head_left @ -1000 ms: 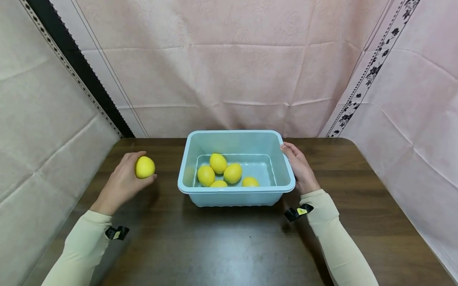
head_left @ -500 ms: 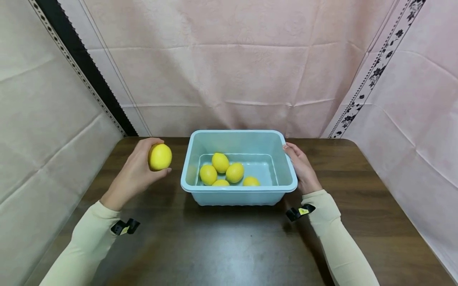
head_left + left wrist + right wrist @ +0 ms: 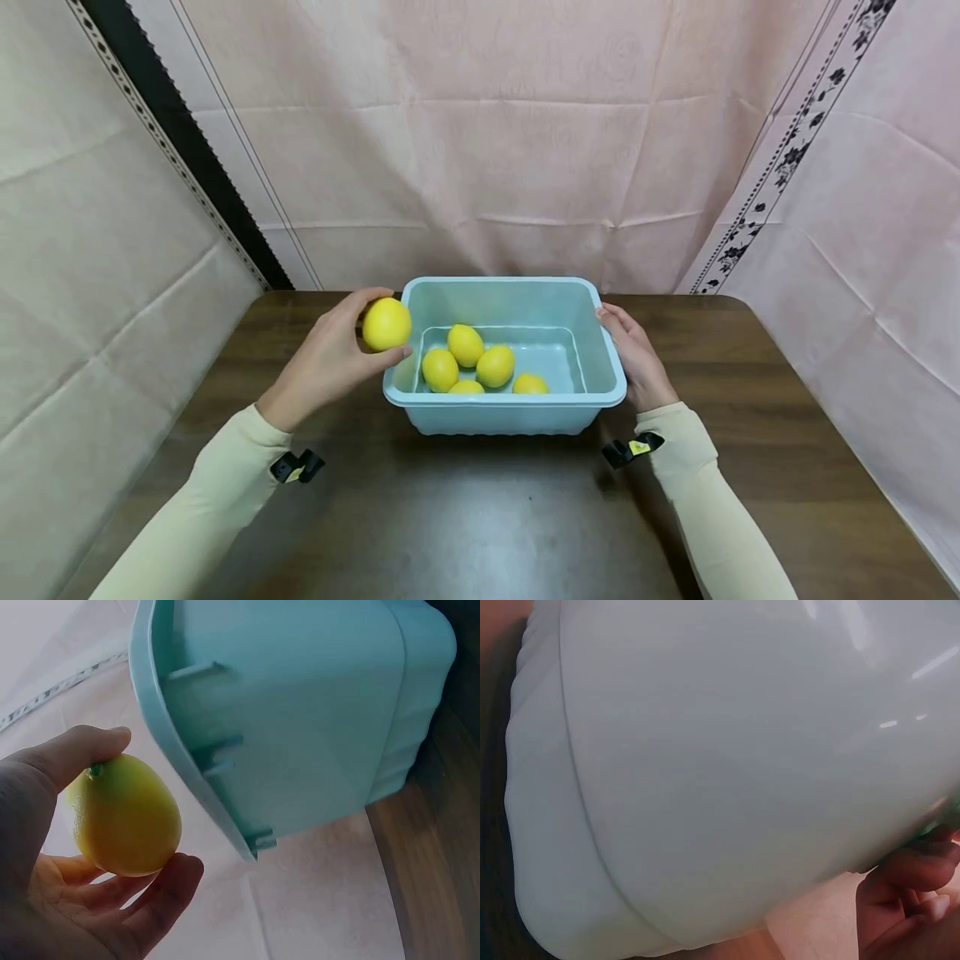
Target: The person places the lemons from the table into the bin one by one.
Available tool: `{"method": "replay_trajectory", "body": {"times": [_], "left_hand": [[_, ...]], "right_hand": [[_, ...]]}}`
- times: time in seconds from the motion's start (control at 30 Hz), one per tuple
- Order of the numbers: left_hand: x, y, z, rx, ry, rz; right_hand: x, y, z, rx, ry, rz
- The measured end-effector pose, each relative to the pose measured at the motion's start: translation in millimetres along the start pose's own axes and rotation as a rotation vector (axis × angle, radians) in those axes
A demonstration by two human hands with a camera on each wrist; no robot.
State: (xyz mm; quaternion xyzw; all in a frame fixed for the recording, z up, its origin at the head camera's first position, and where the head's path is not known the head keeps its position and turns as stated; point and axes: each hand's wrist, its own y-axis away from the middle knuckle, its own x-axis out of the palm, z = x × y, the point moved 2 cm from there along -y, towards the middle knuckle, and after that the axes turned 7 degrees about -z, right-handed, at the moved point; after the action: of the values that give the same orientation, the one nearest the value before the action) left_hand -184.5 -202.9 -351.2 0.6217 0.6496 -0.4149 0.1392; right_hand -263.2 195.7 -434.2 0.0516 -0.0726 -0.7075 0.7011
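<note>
My left hand holds a yellow lemon between thumb and fingers, at the left rim of a light blue plastic basin. In the left wrist view the same lemon shows a green stem end, and a gap parts it from the basin's outer wall. Several more lemons lie on the basin's floor, mostly toward its left; the front wall partly hides the nearest ones. With its thumb over the rim, my right hand grips the basin's right side; in the right wrist view its curled fingers show under the rim.
The basin stands on a dark brown wooden table, near the far edge. A pale pink cloth hangs behind it, with more pale cloth at both sides. Each sleeve carries a small black wrist device.
The left hand has carried the lemon rightward and slightly up, from above the table's left part to the basin's left rim. The right hand keeps its grip on the basin.
</note>
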Motion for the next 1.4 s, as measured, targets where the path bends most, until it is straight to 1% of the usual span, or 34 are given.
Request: {"method": "replay_trajectory", "body": {"times": [0.2, 0.33, 0.5, 0.67, 0.77, 0.97, 1.2, 1.4], "left_hand": [[11.8, -12.3, -13.4, 0.053, 0.002, 0.022], [21.2, -20.7, -20.0, 0.072, -0.002, 0.032], [31.0, -31.4, -26.3, 0.071, 0.016, 0.040], [39.7, -42.8, -32.9, 0.070, 0.047, 0.076], [44.3, -48.3, -34.5, 0.059, 0.055, 0.103], [47.4, -56.4, -39.2, 0.025, 0.055, 0.149], [50.5, -71.8, -52.5, 0.042, 0.039, 0.186], [54.2, -84.1, -62.9, 0.030, -0.006, 0.207]], "right_hand": [[-1.2, -0.2, -1.1, 0.006, -0.006, -0.011], [-1.8, -1.3, -2.5, 0.011, 0.009, -0.023], [-1.5, -2.6, -4.8, 0.024, 0.008, -0.017], [-1.8, -2.0, -4.0, 0.012, 0.021, -0.020], [-1.2, -1.5, -2.9, 0.010, 0.020, -0.020], [0.2, -0.2, -0.1, 0.005, 0.011, -0.011], [-0.1, 1.3, 2.7, 0.015, 0.020, -0.016], [0.8, 1.5, 2.1, 0.024, 0.030, -0.013]]}}
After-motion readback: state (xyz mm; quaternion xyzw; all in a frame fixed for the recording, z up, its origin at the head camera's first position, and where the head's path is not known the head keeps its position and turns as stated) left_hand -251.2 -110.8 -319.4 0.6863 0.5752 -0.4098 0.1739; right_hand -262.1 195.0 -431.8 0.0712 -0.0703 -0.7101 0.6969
